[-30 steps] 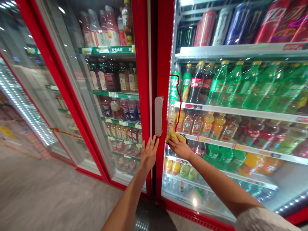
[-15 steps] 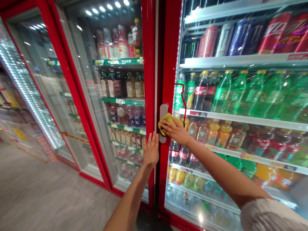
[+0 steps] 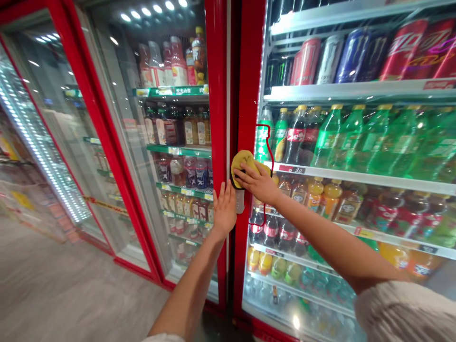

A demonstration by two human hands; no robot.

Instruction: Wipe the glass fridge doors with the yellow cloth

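A yellow cloth (image 3: 245, 162) with a dark edge lies under the fingers of my right hand (image 3: 257, 180), pressed over the upper part of the light grey door handle (image 3: 240, 202). The lower end of that handle shows beneath the cloth. My left hand (image 3: 225, 209) rests flat with its fingers stretched upward on the red frame (image 3: 218, 118) of the left cooler door, just beside the handle. Nothing is in my left hand.
Behind the right glass door, shelves carry green bottles (image 3: 363, 137), cans (image 3: 351, 56) and juice bottles (image 3: 333, 194). The left cooler holds more bottles (image 3: 195, 126). Further coolers stand at the far left, above a grey floor (image 3: 71, 289).
My right hand has slid the cloth up the handle, covering its top and baring more of its lower end. My left hand has shifted slightly upward on the frame.
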